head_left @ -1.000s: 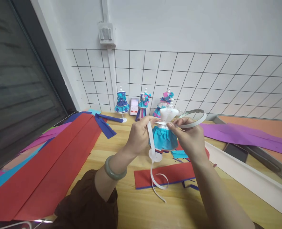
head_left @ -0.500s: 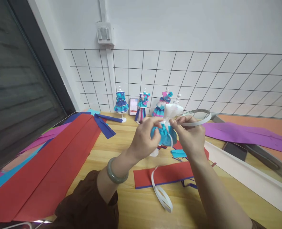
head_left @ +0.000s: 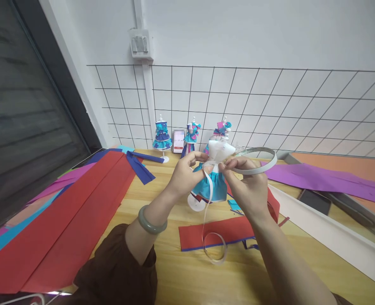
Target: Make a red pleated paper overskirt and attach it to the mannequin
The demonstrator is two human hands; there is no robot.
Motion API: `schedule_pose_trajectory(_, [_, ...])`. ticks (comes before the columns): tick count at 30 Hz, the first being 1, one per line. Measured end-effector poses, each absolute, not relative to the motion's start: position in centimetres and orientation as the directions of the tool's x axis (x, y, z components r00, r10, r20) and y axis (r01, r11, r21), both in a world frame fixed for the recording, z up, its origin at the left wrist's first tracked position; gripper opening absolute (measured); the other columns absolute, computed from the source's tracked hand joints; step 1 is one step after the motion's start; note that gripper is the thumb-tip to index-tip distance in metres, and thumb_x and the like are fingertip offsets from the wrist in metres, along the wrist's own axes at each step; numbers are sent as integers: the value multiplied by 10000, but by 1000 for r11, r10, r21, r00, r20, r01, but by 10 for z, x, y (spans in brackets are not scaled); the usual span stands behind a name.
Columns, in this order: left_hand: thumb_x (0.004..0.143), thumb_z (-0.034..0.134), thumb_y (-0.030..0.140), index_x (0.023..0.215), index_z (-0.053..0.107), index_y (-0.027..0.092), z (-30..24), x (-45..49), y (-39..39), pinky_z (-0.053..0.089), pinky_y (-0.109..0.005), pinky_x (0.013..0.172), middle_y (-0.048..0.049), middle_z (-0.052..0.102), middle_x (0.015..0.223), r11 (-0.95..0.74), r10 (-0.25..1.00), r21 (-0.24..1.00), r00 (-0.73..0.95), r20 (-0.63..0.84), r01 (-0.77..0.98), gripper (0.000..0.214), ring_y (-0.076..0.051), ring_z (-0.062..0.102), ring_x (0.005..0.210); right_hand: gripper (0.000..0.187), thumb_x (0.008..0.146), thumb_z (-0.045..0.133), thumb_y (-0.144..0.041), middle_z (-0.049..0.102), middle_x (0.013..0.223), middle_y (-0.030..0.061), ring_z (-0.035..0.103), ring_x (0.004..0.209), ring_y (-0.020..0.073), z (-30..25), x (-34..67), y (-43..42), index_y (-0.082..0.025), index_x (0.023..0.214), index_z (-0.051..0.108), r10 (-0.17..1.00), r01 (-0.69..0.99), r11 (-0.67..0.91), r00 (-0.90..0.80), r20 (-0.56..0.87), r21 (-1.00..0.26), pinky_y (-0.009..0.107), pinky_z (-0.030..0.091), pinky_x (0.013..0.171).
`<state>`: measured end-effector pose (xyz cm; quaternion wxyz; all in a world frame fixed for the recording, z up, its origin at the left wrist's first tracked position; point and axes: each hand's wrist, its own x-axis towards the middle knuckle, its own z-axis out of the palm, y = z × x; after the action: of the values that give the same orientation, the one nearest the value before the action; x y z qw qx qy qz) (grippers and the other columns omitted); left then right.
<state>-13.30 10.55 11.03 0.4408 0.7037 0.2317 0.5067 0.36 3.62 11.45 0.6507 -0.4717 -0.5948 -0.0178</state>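
Note:
A small white dress form (head_left: 219, 149) wearing a turquoise skirt (head_left: 213, 184) stands tilted between my hands on a round white base (head_left: 196, 203). At the left side of its waist, my left hand (head_left: 186, 174) is closed on a narrow white tape (head_left: 209, 182), which hangs down to a loose coil over the table. My right hand (head_left: 249, 182) pinches at the right side of the waist. A wide loop of the white tape (head_left: 271, 165) sticks out to the right from those fingers. The fingertips partly hide the waist.
Three dressed miniature forms, one of them blue (head_left: 162, 137), stand at the back beside a phone (head_left: 178, 141). Red fabric (head_left: 89, 203) covers the left side. A red strip (head_left: 213, 233) lies in front, a purple sheet (head_left: 321, 182) and a white tray (head_left: 330, 237) at right.
My left hand has closed at the waist and now holds the tape. The dress form has shifted slightly left and turned more upright. The tape's hanging coil has swung and opened out.

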Motion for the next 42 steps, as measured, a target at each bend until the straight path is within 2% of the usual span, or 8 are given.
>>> schedule_pose_trajectory(9, [656, 761, 239, 972, 620, 160, 111, -141, 112, 480, -283, 774, -61, 663, 957, -209, 781, 914, 503, 370, -347, 355, -159, 620, 877, 132, 755, 707, -237, 638, 793, 26, 599, 773, 177, 115, 11, 37, -215, 745, 578, 700, 309, 574, 296, 650, -758, 328, 486, 697])
schedule_pose_trajectory(12, [656, 764, 240, 971, 622, 160, 111, -141, 111, 486, -272, 757, -56, 675, 921, -193, 779, 916, 513, 361, -352, 355, -157, 626, 864, 121, 757, 709, -246, 641, 805, 27, 594, 752, 174, 115, 12, 36, -219, 777, 593, 698, 332, 566, 293, 653, -754, 325, 481, 680])
schedule_pose_trajectory(16, [637, 775, 231, 956, 615, 157, 113, -143, 111, 484, -264, 758, -52, 683, 916, -172, 772, 916, 528, 353, -362, 364, -154, 635, 860, 71, 777, 687, -232, 647, 864, 43, 604, 827, 188, 117, 14, 35, -208, 817, 634, 663, 416, 583, 252, 705, -698, 331, 477, 728])
schedule_pose_trajectory(20, [642, 766, 236, 921, 594, 154, 115, -144, 109, 480, -254, 731, -47, 685, 884, -138, 756, 921, 562, 335, -363, 338, -138, 634, 812, 41, 790, 673, -225, 656, 860, 45, 614, 835, 187, 119, 17, 35, -199, 810, 649, 677, 397, 600, 212, 705, -695, 323, 482, 734])
schedule_pose_trajectory(24, [673, 734, 272, 845, 569, 156, 117, -143, 108, 474, -255, 708, -38, 671, 839, -217, 748, 929, 561, 355, -298, 265, -134, 624, 773, 42, 789, 674, -232, 669, 842, 42, 622, 806, 191, 118, 18, 35, -202, 813, 656, 653, 468, 576, 229, 722, -670, 327, 481, 713])
schedule_pose_trajectory(30, [775, 628, 301, 839, 568, 172, 117, -141, 104, 437, -305, 847, -38, 636, 903, -507, 691, 849, 517, 505, -151, 156, -162, 599, 902, 16, 795, 654, -198, 670, 812, 44, 627, 790, 202, 116, 14, 35, -197, 810, 656, 598, 598, 559, 189, 779, -574, 348, 477, 725])
schedule_pose_trajectory(38, [726, 684, 304, 892, 531, 201, 115, -139, 99, 427, -296, 861, -35, 596, 958, -623, 681, 782, 480, 553, -15, 248, -170, 560, 951, 102, 812, 598, -116, 662, 804, 31, 616, 777, 181, 113, 13, 38, -212, 838, 625, 483, 731, 575, 59, 874, -367, 326, 476, 722])
schedule_pose_trajectory(42, [708, 693, 296, 871, 545, 211, 115, -140, 100, 411, -324, 894, -37, 575, 998, -705, 670, 698, 442, 597, 126, 235, -190, 531, 996, 108, 822, 573, -116, 647, 796, 31, 616, 761, 183, 110, 12, 40, -215, 839, 610, 468, 740, 587, 18, 883, -327, 320, 484, 689])
